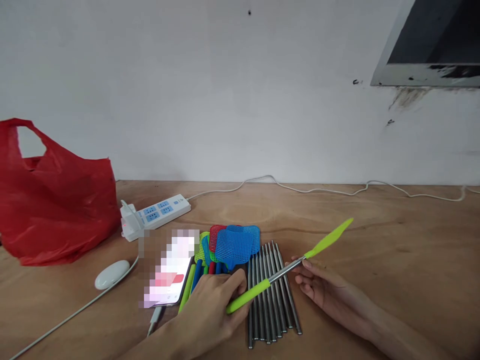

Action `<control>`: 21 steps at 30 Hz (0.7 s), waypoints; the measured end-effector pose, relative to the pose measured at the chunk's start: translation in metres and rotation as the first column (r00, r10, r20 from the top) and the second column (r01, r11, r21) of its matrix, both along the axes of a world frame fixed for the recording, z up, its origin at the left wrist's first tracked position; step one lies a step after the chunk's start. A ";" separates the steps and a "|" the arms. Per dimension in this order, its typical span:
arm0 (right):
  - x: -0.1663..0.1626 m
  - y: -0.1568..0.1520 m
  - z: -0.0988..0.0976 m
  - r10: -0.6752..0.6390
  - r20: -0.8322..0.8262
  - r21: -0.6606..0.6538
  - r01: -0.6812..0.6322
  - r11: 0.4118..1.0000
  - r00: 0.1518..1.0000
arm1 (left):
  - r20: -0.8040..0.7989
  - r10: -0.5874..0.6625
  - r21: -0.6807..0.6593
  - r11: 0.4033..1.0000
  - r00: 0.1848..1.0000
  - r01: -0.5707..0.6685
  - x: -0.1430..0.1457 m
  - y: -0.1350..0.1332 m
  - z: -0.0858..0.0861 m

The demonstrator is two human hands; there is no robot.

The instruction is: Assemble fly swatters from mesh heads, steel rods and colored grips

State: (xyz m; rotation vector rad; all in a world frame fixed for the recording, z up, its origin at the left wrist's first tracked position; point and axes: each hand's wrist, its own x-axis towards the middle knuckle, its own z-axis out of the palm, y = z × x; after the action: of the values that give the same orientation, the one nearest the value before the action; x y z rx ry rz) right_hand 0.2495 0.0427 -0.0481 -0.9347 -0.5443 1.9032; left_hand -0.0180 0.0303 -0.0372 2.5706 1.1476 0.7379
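The smartphone point(168, 272) has its screen blurred out, and both forearms run off the bottom edge. The left hand point(210, 310) closes around the lime-green plastic handle of a telescopic steel wand point(279, 274). The right hand point(324, 290) pinches its shaft beside the flat green tip. The wand slants over a row of bare steel rods point(270, 300) on the wooden surface point(393, 240).

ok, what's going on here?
A person holds a green swatter over the wooden table: the left hand grips its green handle, the right hand is at the metal shaft near the head, grip unclear. Beneath lie a row of metal rods and a pile of coloured swatter heads. A phone lies left.
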 end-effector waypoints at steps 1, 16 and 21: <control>0.000 0.000 0.000 0.003 -0.001 -0.006 -0.003 1.000 1.000 | -0.006 -0.001 -0.006 1.000 1.000 0.001 0.001 0.000 0.000; -0.006 -0.009 0.003 -0.091 0.124 0.221 0.062 0.973 0.988 | -0.148 -0.126 -0.145 0.984 0.981 0.105 0.004 -0.006 0.006; -0.006 -0.011 0.006 -0.051 0.125 0.220 0.022 0.975 0.991 | -0.175 -0.096 -0.175 0.982 0.980 0.065 0.004 -0.009 0.007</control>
State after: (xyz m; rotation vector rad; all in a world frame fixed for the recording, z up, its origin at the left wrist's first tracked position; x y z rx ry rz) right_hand 0.2435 0.0315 -0.0425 -0.9208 -0.7912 1.7171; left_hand -0.0142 0.0215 -0.0298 2.5646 1.0972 0.3748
